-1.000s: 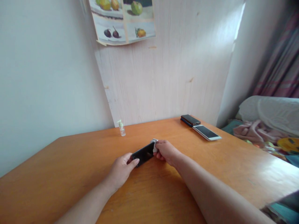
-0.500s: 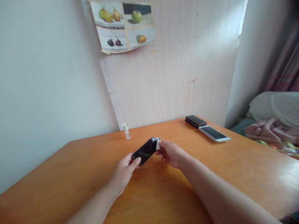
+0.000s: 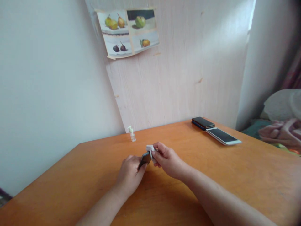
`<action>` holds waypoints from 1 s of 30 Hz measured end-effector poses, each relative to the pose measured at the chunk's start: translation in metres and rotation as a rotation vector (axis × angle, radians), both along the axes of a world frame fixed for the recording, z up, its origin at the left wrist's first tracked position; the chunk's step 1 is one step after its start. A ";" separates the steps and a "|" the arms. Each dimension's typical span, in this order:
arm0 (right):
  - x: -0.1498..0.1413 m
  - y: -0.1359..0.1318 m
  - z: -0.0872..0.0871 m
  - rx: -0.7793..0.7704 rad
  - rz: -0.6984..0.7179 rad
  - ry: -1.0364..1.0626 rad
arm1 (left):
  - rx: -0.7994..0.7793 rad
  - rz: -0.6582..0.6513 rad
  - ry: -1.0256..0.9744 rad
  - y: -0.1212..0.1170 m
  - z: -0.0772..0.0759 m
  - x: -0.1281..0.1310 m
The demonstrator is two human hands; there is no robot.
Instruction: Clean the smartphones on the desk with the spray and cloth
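Observation:
My left hand (image 3: pixel 131 172) is closed around a dark smartphone (image 3: pixel 145 159), which is tilted up on edge above the table. Part of the phone is hidden by the fingers. A white wipe or tissue (image 3: pixel 150 148) is pinched in my right hand (image 3: pixel 168 158) and folded over the phone's far end, touching it. Beyond the hands stands a small clear pump bottle (image 3: pixel 132 134) with a pale green top, upright near the table's back edge.
On the orange wooden table (image 3: pixel 94 169), a white tablet or large phone (image 3: pixel 223 136) lies at the back right. Beside it is a dark phone (image 3: pixel 203 122) on something blue. Fruit paintings (image 3: pixel 128 33) hang on the board behind. Bedding (image 3: pixel 282 113) is at the far right.
The phone has turned from showing its dark screen to a steeper, edge-on tilt. My right hand has brought the wipe over its end. The view has shifted slightly left.

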State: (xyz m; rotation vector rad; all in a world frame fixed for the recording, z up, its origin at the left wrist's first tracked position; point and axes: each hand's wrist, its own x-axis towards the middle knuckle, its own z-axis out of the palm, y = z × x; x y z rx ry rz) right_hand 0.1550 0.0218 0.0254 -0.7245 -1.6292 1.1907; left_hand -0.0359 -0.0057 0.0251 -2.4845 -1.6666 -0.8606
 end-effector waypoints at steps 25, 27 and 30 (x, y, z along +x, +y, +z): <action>0.000 -0.001 0.002 0.112 -0.477 -0.326 | -0.039 -0.047 0.002 -0.008 0.003 0.009; 0.002 0.000 0.002 0.125 -0.491 -0.334 | -0.047 -0.043 0.008 -0.009 0.003 0.010; -0.003 -0.014 0.005 0.214 -0.425 -0.345 | -0.039 -0.060 -0.004 -0.009 0.001 0.008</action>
